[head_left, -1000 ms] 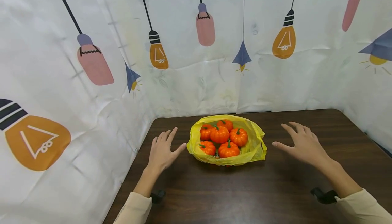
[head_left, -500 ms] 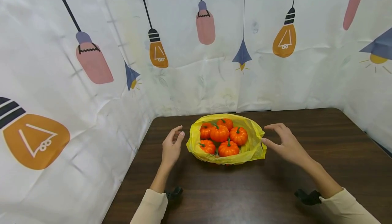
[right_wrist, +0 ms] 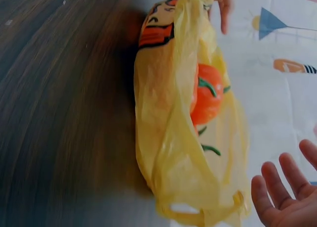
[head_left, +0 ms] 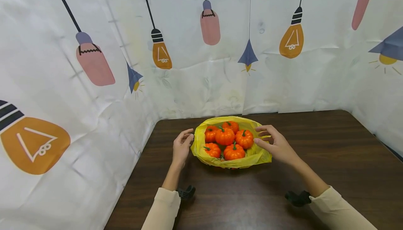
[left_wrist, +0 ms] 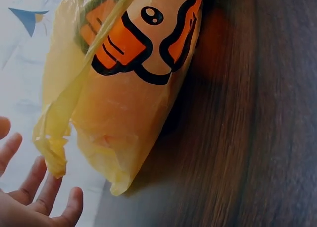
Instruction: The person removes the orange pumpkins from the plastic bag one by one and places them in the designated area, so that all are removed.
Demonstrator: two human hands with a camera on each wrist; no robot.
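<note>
A yellow plastic bag (head_left: 259, 158) sits on the table with its mouth spread wide. Several small orange pumpkins (head_left: 225, 136) with green stems lie inside. My left hand (head_left: 182, 149) is right at the bag's left edge, its fingers loosely bent; in the left wrist view these fingers (left_wrist: 50, 192) reach up to a hanging handle end of the bag. My right hand (head_left: 278, 148) hovers over the right rim, thumb and fingers apart with nothing between them. The right wrist view shows that hand (right_wrist: 290, 192) beside the bag's handle (right_wrist: 185, 214). A cartoon print marks the bag's side (left_wrist: 153, 78).
The dark wooden table (head_left: 239, 198) spreads out around the bag. White sheeting (head_left: 201, 86) printed with hanging lamps stands behind and to the left of it. Each wrist wears a dark band (head_left: 297, 198) near a cream sleeve (head_left: 340, 207).
Both hands have moved inward to the bag, the left going right and the right going left over the rim. Their spread fingers have bent somewhat. The bag has stayed in place.
</note>
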